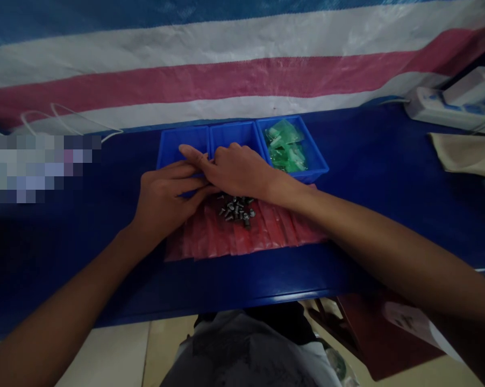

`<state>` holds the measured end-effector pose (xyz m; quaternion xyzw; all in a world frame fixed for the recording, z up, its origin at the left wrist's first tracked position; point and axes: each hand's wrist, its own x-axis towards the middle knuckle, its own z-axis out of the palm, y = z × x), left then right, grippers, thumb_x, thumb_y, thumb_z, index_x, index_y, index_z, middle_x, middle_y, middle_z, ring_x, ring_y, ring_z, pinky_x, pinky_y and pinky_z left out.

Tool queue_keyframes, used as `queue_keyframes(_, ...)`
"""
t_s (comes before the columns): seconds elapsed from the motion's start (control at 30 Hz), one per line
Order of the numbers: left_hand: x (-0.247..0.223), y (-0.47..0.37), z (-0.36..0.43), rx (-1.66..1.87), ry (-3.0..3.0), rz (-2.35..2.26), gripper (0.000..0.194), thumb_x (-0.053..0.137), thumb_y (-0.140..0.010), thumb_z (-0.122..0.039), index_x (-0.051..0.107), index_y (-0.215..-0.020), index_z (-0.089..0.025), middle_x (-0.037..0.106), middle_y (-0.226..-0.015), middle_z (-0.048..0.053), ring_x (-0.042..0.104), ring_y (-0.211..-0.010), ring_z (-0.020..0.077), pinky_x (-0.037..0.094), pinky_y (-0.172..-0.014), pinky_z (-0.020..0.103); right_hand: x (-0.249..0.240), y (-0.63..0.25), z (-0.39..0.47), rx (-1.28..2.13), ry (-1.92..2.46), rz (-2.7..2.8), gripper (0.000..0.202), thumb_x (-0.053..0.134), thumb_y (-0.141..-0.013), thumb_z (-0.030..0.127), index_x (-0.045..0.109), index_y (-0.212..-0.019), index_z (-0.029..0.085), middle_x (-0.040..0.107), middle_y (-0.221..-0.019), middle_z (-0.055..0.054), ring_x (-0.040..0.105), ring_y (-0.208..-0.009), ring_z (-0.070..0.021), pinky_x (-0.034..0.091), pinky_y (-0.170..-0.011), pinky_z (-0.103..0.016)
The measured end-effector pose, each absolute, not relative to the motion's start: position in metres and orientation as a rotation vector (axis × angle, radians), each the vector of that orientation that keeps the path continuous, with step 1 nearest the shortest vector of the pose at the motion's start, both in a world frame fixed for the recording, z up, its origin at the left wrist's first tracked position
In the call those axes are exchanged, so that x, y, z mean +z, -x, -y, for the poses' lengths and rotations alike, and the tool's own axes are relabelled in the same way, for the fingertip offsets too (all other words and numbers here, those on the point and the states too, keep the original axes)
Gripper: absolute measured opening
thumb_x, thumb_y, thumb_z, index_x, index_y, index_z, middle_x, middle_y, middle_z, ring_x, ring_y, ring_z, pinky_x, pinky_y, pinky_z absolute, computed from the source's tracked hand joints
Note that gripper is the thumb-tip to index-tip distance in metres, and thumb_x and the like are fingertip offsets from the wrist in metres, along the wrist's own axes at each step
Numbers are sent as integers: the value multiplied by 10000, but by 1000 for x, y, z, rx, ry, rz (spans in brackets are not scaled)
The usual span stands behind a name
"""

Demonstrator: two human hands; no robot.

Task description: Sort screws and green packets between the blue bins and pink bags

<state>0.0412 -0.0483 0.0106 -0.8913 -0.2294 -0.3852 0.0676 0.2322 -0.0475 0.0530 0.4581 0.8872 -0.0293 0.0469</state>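
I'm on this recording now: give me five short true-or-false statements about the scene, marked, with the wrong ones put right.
1. Three blue bins stand side by side. True.
2. The green packets lie in the left bin. False: they lie in the right bin.
3. The screws lie on the red bags. True.
4. The red bags lie behind the bins. False: they lie in front of them, on the person's side.
5. The left hand and right hand are held wide apart. False: they come together in this view, at the left and middle bins.
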Motion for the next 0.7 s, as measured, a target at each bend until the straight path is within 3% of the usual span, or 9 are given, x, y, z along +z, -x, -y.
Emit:
queue_keyframes(0.1,11,-42,48,-1160,2694,713,86,798,-1007,-301,833,-929,-305,851,-1053,-45,845,-920,190,727,-737,321,56,-229,49,-108,-1426,-2630,645,292,-1163,318,132,-1784,246,671,-1471,-235,676,-1317,-438,580,-935,-474)
queue_keyframes(0.27,12,-42,49,-1144,2746,754,54,797,-1008,-317,844,-983,-320,845,-1078,-47,843,-983,212,730,-804,366,62,-228,52,-177,-1463,-2558,615,256,-1175,303,163,-1779,228,688,-1430,-248,715,-1267,-429,604,-914,-485)
queue_keyframes(0.53,9,-39,49,-1127,2811,871,90,838,-976,-286,841,-1065,-299,839,-1152,-7,828,-1075,244,707,-935,417,64,-232,52,-173,-1376,-2630,622,323,-1135,158,198,-1731,30,628,-1472,-318,639,-1380,-459,559,-1064,-567)
queue_keyframes(0.6,9,-39,50,-1097,2813,863,102,827,-985,-281,836,-1087,-270,839,-1162,21,822,-1094,241,700,-960,412,62,-232,53,-176,-1384,-2650,638,333,-1130,155,183,-1742,61,619,-1495,-301,636,-1387,-442,576,-1048,-542)
queue_keyframes(0.7,11,-40,51,-1076,2803,862,106,806,-1005,-314,834,-1086,-251,838,-1167,34,819,-1110,237,700,-964,397,59,-231,55,-267,-1558,-2635,605,307,-1151,203,243,-1753,193,602,-1548,-230,636,-1393,-402,581,-1048,-512)
